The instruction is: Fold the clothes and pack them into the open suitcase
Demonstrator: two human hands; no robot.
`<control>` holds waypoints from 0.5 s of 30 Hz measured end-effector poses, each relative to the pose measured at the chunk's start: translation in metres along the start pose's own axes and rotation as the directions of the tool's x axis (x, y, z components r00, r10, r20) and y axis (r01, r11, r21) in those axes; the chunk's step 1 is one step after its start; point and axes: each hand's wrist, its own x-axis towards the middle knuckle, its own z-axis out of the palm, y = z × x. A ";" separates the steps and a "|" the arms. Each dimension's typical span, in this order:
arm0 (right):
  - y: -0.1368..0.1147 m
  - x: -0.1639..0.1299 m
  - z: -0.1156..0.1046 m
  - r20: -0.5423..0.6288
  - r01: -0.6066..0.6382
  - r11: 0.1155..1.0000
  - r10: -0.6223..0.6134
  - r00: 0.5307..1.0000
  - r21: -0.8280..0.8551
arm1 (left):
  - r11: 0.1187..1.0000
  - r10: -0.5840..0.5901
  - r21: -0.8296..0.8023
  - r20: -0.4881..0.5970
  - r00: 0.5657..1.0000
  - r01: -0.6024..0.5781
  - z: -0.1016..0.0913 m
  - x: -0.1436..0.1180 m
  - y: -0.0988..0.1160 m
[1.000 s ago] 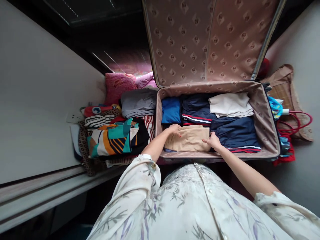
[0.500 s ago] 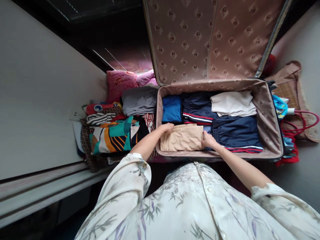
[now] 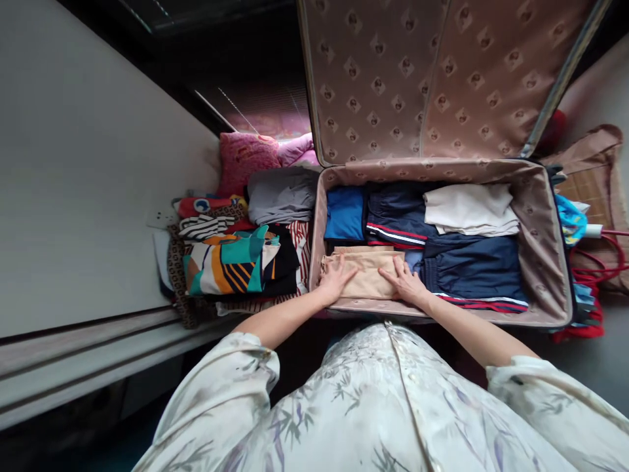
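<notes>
Both palms lie flat, fingers spread, on a folded beige garment in the open suitcase: left hand, right hand (navy striped shorts just beyond the right).

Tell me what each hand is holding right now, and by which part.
Nothing is gripped. The left hand and right hand both lie flat, fingers spread, on top of the folded beige garment in the near left corner of the suitcase.
</notes>
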 end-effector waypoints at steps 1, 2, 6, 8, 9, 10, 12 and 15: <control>0.001 0.003 0.007 0.006 -0.012 1.000 0.012 1.000 0.000 | 1.000 -0.007 -0.007 0.013 1.000 0.008 0.003 0.005 0.001; 0.002 0.005 0.013 -0.004 -0.014 1.000 0.014 1.000 -0.008 | 1.000 -0.018 -0.004 0.024 1.000 0.018 0.006 0.010 0.002; 0.004 0.009 0.026 -0.058 -0.012 0.999 0.009 0.998 -0.048 | 0.997 -0.069 0.039 0.021 0.997 0.068 0.008 0.023 0.012; 0.004 0.010 0.026 -0.058 -0.013 0.998 0.010 0.998 -0.064 | 0.998 -0.012 0.055 0.010 1.000 0.011 0.000 0.019 0.012; 0.005 0.010 0.025 -0.051 -0.012 0.997 0.008 0.999 -0.071 | 0.998 0.045 0.052 0.006 0.999 -0.045 -0.008 0.015 0.009; 0.005 0.010 0.024 -0.044 -0.008 0.997 0.005 0.999 -0.075 | 0.993 0.118 0.031 -0.003 0.993 -0.118 -0.018 0.010 0.004; 0.005 0.010 0.020 -0.024 -0.013 0.998 0.011 1.000 -0.069 | 0.957 0.266 -0.097 -0.080 0.961 -0.273 -0.046 0.000 -0.015; 0.005 0.008 0.013 -0.002 -0.064 0.998 0.064 0.998 -0.026 | 0.831 0.139 -0.442 -0.424 0.895 -0.338 -0.106 -0.010 -0.065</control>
